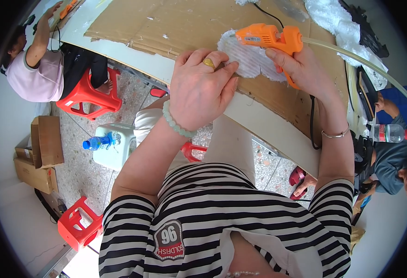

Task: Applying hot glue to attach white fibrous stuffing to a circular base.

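My right hand (304, 73) is wrapped round the handle of an orange hot glue gun (267, 35), its nozzle pointing left. A pale glue stick (347, 47) curves out of the gun's back to the right. Below the nozzle lies a white, ribbed, fluffy-edged piece of padding (246, 59) on brown cardboard (166, 28). My left hand (201, 88) is closed at the padding's left edge, fingers bent and fingertips against it. The thumb's grip underneath is partly hidden.
A white table edge (277, 121) runs before me. White padding (335, 23) is heaped at the far right, and a black cord (313, 123) hangs by my right wrist. Co-workers sit left, near a red stool (90, 97), and right, beside a clear bottle (388, 133).
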The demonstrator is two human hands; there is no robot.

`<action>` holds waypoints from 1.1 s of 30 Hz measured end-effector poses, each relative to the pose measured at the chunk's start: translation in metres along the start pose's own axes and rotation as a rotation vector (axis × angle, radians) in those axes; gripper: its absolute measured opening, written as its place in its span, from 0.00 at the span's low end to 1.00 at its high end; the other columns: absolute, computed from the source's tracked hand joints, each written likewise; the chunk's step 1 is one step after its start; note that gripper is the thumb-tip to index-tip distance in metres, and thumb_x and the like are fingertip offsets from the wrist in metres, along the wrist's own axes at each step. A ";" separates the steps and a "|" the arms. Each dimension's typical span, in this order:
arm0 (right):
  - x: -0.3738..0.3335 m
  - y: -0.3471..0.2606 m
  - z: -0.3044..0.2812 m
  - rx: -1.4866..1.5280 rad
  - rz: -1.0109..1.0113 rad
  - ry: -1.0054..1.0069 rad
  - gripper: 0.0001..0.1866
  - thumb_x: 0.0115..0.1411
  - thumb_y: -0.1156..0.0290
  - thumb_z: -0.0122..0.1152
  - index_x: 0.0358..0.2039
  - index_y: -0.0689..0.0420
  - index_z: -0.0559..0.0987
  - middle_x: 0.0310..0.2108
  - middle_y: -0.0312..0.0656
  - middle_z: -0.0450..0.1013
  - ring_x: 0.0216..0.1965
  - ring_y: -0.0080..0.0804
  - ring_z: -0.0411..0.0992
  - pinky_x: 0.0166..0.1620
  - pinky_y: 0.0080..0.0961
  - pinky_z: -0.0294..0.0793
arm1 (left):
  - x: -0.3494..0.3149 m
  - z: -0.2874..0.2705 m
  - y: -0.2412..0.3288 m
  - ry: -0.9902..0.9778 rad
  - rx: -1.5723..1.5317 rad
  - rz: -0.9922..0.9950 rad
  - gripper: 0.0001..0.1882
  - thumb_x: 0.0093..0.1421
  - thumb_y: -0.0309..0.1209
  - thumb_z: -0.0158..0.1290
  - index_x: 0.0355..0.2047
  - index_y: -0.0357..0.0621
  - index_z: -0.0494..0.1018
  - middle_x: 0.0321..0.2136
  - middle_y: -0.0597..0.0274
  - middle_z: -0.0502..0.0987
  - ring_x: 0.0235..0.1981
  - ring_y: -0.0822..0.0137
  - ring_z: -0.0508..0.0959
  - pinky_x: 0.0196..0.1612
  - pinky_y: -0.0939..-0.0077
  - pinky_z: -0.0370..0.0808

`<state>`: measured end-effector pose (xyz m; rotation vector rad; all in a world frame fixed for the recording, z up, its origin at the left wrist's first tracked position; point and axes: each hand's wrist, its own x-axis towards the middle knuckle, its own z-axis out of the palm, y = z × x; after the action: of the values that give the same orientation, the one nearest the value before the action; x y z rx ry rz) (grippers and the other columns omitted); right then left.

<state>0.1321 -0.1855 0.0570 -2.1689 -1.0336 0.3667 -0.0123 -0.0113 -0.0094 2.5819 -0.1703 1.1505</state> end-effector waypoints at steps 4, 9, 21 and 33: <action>-0.002 -0.005 -0.008 0.010 0.049 0.002 0.21 0.60 0.51 0.56 0.31 0.60 0.75 0.19 0.31 0.67 0.22 0.20 0.63 0.25 0.21 0.63 | 0.000 0.000 0.001 0.000 0.005 0.000 0.11 0.47 0.32 0.58 0.32 0.45 0.80 0.33 0.65 0.76 0.38 0.63 0.74 0.46 0.64 0.66; 0.004 -0.005 -0.015 0.369 -0.025 0.095 0.19 0.64 0.52 0.50 0.36 0.57 0.73 0.23 0.36 0.71 0.26 0.21 0.68 0.29 0.19 0.70 | 0.001 -0.002 0.001 -0.029 0.022 0.009 0.12 0.47 0.32 0.58 0.33 0.46 0.79 0.33 0.65 0.76 0.39 0.62 0.74 0.46 0.64 0.66; -0.003 -0.005 0.033 1.061 0.134 0.219 0.24 0.64 0.50 0.47 0.43 0.62 0.71 0.36 0.46 0.73 0.33 0.34 0.75 0.40 0.29 0.79 | 0.021 -0.018 -0.005 -0.128 -0.058 -0.050 0.10 0.53 0.29 0.56 0.36 0.42 0.78 0.33 0.59 0.78 0.39 0.56 0.74 0.45 0.65 0.68; -0.003 -0.004 0.038 1.021 0.096 0.247 0.25 0.63 0.48 0.47 0.43 0.59 0.72 0.36 0.41 0.74 0.30 0.34 0.77 0.34 0.24 0.75 | 0.061 0.013 -0.078 -0.312 -0.077 -0.175 0.08 0.53 0.24 0.53 0.32 0.46 0.80 0.26 0.55 0.78 0.32 0.56 0.75 0.41 0.67 0.72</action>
<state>0.1080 -0.1684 0.0320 -1.2857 -0.4290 0.5108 0.0561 0.0588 0.0099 2.6319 -0.0538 0.6644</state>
